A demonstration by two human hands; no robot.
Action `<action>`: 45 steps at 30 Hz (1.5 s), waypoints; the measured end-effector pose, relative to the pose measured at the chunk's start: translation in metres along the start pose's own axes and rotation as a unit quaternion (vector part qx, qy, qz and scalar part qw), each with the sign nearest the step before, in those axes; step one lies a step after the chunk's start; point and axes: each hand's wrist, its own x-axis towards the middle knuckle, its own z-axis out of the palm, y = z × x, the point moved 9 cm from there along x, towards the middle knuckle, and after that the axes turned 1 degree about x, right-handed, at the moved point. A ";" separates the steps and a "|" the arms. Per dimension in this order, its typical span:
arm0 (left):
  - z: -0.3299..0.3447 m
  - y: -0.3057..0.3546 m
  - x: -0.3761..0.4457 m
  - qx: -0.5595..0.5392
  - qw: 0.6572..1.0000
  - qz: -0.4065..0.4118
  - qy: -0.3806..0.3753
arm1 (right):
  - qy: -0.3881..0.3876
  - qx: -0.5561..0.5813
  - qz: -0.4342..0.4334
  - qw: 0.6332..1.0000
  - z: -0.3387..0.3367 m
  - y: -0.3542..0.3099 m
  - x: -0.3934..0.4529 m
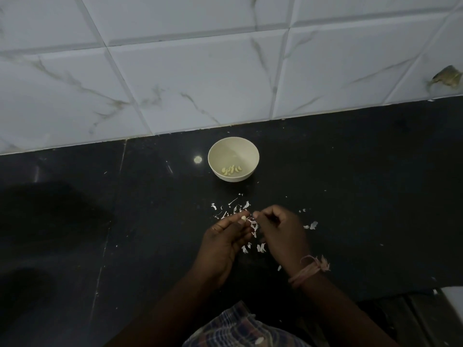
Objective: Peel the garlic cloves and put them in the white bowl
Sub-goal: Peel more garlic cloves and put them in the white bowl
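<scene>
A white bowl (233,159) stands on the black counter near the tiled wall, with several peeled garlic cloves (231,170) lying in its bottom. In front of it my left hand (225,242) pinches a small pale garlic clove (243,218) between thumb and fingertips. My right hand (280,230) is close beside it, fingers curled, its fingertips almost touching the clove; whether they pinch a bit of skin I cannot tell. White garlic peels (234,209) lie scattered on the counter around and under both hands.
The black stone counter (363,184) runs from the white marble-tiled wall (200,83) to its front edge at the lower right. A chipped spot (447,76) shows on the wall at far right. A pink thread band (309,270) is on my right wrist.
</scene>
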 end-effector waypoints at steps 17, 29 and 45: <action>0.000 0.031 -0.016 0.249 0.963 0.094 0.038 | -0.059 0.043 0.000 0.997 0.010 0.000 -0.001; 0.010 0.038 -0.016 0.333 0.936 0.112 0.026 | -0.054 0.075 0.027 0.995 0.009 -0.003 -0.006; 0.007 0.011 -0.006 0.163 0.986 -0.017 -0.021 | -0.076 0.279 0.133 0.948 0.017 0.016 -0.012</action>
